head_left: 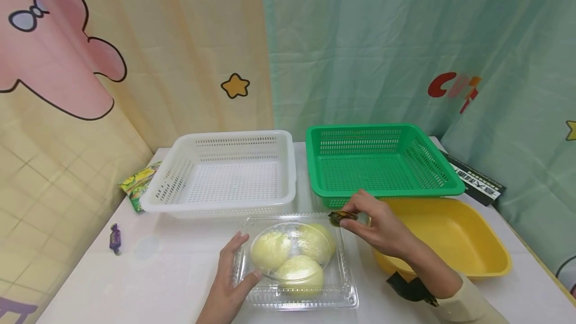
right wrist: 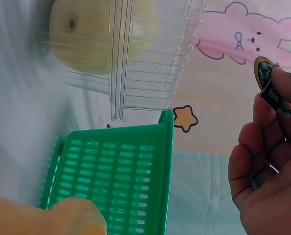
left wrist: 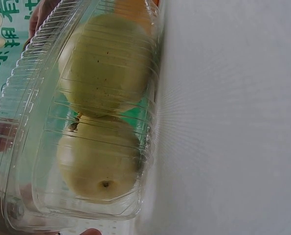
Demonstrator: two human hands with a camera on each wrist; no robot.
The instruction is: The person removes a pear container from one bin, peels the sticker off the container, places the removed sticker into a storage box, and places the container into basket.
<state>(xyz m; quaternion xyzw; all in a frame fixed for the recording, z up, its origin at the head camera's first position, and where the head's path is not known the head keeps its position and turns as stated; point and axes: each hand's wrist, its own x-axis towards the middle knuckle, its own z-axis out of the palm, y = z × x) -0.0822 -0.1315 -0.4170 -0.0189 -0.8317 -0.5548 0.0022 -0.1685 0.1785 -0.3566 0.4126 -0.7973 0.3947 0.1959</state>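
Observation:
A clear plastic clamshell box point(head_left: 310, 301) stands on the table with its lid down, three round pale yellow-green fruits point(head_left: 300, 270) inside. My left hand point(head_left: 229, 276) holds the box at its near left corner, thumb at the lid's front and fingers along the left side. Between thumb and fingertips, my right hand point(head_left: 382, 224) pinches a small dark oval sticker with a gold edge point(head_left: 343, 218), over the box's far right corner. In the right wrist view the sticker point(right wrist: 267, 81) shows printed characters, partly covered by the thumb.
Behind the box stand a white basket point(head_left: 288, 196) and a green basket point(head_left: 387, 195). A yellow basin point(head_left: 499, 266) is on the right, beside my forearm. A purple wrapped candy point(head_left: 115, 239), a green-yellow packet point(head_left: 137, 184) and a black printed box point(head_left: 481, 184) lie near the edges.

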